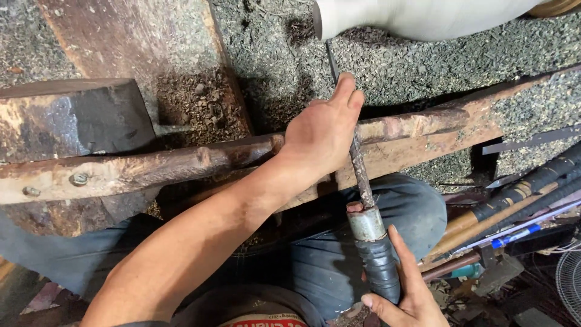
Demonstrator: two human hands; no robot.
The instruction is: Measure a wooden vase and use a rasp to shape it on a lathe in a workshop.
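Note:
A long rusty metal file lies across a worn wooden beam that spans my lap. Its handle has a grey metal collar and black tape wrapping. My right hand grips the taped handle from below, near my knee. My left hand reaches over the beam and presses down on the file's far part, fingers curled about it. A thin dark tip sticks out beyond my left fingers. What lies under my left palm is hidden.
A heavy dark metal block sits on the beam's left end, with a wide plank behind it. Grey shavings cover the ground. A light cloth-covered shape is at the top. Several taped tool handles lie on the right.

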